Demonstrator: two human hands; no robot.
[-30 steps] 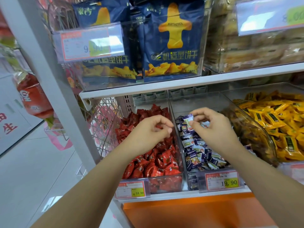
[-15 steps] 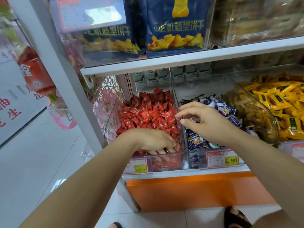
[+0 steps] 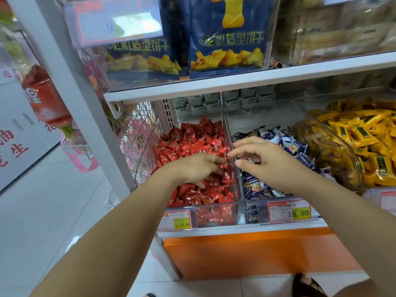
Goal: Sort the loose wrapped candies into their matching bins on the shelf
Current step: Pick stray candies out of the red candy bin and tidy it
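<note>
Three clear bins (image 3: 216,215) sit side by side on the lower shelf (image 3: 235,230). They hold red candies (image 3: 192,144), then blue-and-white candies (image 3: 293,144) at their 3 o'clock, then yellow candies (image 3: 364,133) further toward 3. The left hand (image 3: 192,168) lies palm down on the red heap, fingers stretched among the wrappers. The right hand (image 3: 263,159) hovers over the divider wall (image 3: 239,183) at the red bin's 3 o'clock edge, fingers loosely curved; whether it holds a piece I cannot tell. These small, glossy, crinkled pillows look light and slippery, so I'd pinch one by its crimped end.

Single head view, close, angled down at shelf (image 3: 246,79) bins.
</note>
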